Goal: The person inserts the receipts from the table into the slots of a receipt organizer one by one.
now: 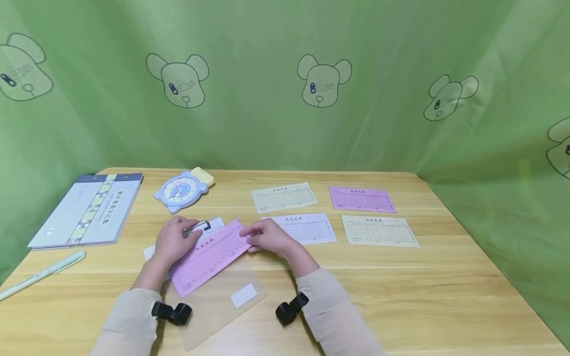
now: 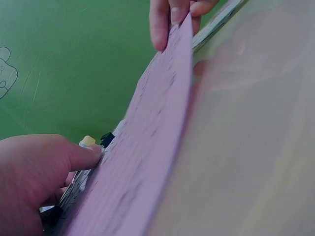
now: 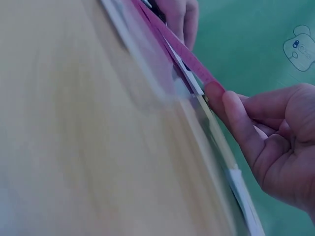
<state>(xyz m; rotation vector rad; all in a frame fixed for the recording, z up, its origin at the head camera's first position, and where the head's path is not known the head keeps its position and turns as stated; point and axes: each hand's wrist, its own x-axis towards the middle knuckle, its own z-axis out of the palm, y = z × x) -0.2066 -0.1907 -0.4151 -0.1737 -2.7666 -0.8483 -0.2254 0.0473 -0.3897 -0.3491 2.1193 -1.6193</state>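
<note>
A translucent clipboard (image 1: 222,311) with a white label lies slantwise in front, its metal clip (image 1: 197,228) at the far end over white printed paper (image 1: 215,225). My left hand (image 1: 174,241) grips this clip end; in the left wrist view its thumb (image 2: 86,156) lies on top by the black clip part, with fingers below the edge. A pink printed form (image 1: 209,259) lies across the board. My right hand (image 1: 269,237) pinches its right corner between thumb and fingers, and in the right wrist view that corner is lifted above the board.
Behind and right of my right hand lie several printed forms: a white one (image 1: 307,230), two cream ones, one cream form (image 1: 380,231) nearest right, and a pink one (image 1: 362,199). At left are a ledger pad (image 1: 89,210), a pale green pen (image 1: 44,274) and a blue toy clock (image 1: 181,192).
</note>
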